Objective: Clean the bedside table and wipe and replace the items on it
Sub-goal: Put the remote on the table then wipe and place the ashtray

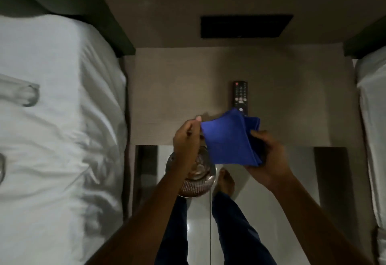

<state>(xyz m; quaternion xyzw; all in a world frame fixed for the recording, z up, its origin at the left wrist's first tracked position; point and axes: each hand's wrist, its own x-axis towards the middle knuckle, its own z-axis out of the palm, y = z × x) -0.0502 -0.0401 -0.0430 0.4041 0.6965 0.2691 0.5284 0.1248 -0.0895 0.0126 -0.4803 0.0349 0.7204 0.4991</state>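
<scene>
Blue cloth (227, 139), soft and floppy, hangs mid-frame over the tabletop (177, 89) edge; our left hand (187, 139) pinches a corner, right hand (269, 158) clamps the folded side. Remote (240, 95) looks light, rigid; we'd grab its long sides.

Dim room, white bed (58, 118), glossy floor (261, 191)

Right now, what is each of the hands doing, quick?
Left hand: closed, pinching one corner of the folded blue cloth.
Right hand: closed on the same cloth's other edge.
</scene>
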